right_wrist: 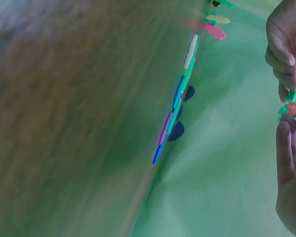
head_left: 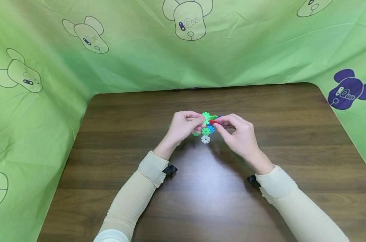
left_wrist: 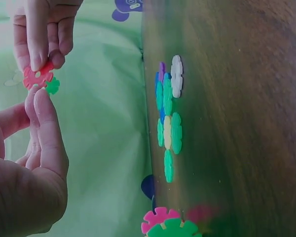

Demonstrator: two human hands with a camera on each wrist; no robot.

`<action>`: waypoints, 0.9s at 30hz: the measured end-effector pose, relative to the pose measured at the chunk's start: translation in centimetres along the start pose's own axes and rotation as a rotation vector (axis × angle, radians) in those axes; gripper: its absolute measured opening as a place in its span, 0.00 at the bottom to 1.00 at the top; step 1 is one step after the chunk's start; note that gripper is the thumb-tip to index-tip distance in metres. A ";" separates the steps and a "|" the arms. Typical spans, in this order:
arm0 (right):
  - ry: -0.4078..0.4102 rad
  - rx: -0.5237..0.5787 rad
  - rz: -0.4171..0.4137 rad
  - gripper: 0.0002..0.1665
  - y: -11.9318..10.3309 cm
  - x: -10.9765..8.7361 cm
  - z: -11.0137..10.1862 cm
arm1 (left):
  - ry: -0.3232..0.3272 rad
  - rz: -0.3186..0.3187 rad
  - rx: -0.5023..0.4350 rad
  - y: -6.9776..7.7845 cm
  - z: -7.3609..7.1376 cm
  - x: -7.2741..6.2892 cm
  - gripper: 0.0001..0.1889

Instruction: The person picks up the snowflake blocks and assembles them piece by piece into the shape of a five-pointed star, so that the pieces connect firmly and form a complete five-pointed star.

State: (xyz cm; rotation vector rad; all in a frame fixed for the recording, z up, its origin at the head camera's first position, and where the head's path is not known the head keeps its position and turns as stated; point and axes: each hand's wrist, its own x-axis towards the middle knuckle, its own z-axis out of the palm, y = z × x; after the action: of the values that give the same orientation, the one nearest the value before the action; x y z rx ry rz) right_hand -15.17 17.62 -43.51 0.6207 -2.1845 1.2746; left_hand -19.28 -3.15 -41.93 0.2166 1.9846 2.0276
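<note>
Above the table, my left hand (head_left: 187, 125) pinches a green notched plastic disc (head_left: 206, 117) between thumb and fingers. My right hand (head_left: 239, 133) pinches a red notched disc (head_left: 213, 122) right beside it, and the two hands nearly meet. In the left wrist view the red disc (left_wrist: 38, 77) sits between the fingertips of both hands, a green disc (left_wrist: 53, 86) just behind it. The right wrist view shows green pieces (right_wrist: 283, 114) and the red one touching; whether they are slotted together I cannot tell.
Below the hands, several loose discs lie on the brown wooden table (head_left: 134, 141): a white one (head_left: 205, 139), a green one (head_left: 206, 131), a blue one (head_left: 211, 129), plus purple (left_wrist: 162, 70) and yellow (left_wrist: 167, 132) ones. A pink disc (left_wrist: 158, 218) stands tilted near a green one. Green cloth (head_left: 134, 67) hangs around the table.
</note>
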 end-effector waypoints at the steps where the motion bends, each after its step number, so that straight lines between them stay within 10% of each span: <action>1: 0.009 -0.001 -0.002 0.12 0.0 0.0 0.0 | 0.004 -0.001 -0.004 0.0 0.1 0.0 0.11; 27: 0.025 -0.016 -0.023 0.12 0.4 0.7 -1.0 | 0.037 -0.029 -0.091 -0.6 0.0 -0.5 0.10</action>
State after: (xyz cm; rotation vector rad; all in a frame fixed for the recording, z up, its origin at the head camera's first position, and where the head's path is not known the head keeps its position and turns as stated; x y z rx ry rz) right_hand -15.74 18.61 -42.92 0.6183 -2.1590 1.2449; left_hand -18.78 -3.31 -42.51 0.1301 1.8997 2.1122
